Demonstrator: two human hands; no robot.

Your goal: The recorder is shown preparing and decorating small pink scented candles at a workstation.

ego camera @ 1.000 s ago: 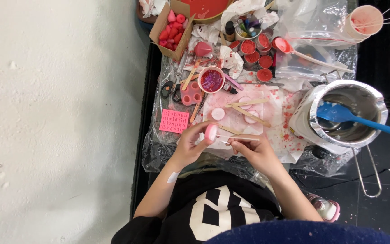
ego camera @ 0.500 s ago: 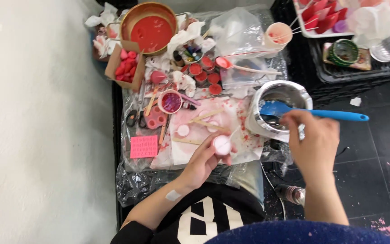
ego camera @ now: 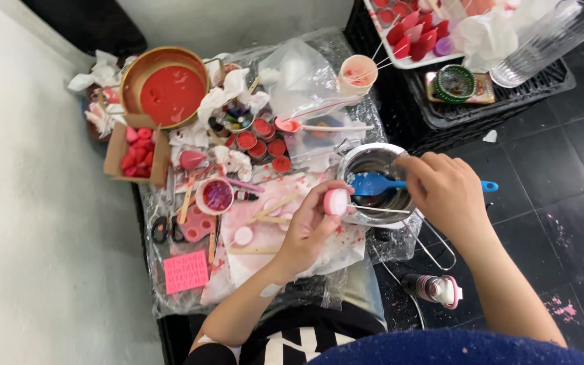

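The left hand [ego camera: 309, 230] is closed around a small round pink pot [ego camera: 336, 201], pinched between thumb and fingertips, its open face turned toward three o'clock. Directly that way, just beside it, sits the steel pouring pot [ego camera: 375, 184] at the worktop's [ego camera: 319, 145] right edge; the little pot hangs almost touching its rim.

The right hand [ego camera: 444, 189] is curled over the far side of that steel pot, fingers bent down at the blue spatula [ego camera: 381, 184]. I cannot tell whether they grip it or only rest on it. The spatula's long axis runs nine to three: blade inside the pot toward the left hand, handle tip poking out past the right hand at three o'clock. So the right hand is the one on the spatula, the left the one nearer the blade.

At nine o'clock from the left hand lie wooden sticks [ego camera: 275, 205], a cup of dark pink glitter [ego camera: 216, 195] and scissors [ego camera: 162, 228]; a bowl of red wax [ego camera: 167, 86] stands off at eleven.
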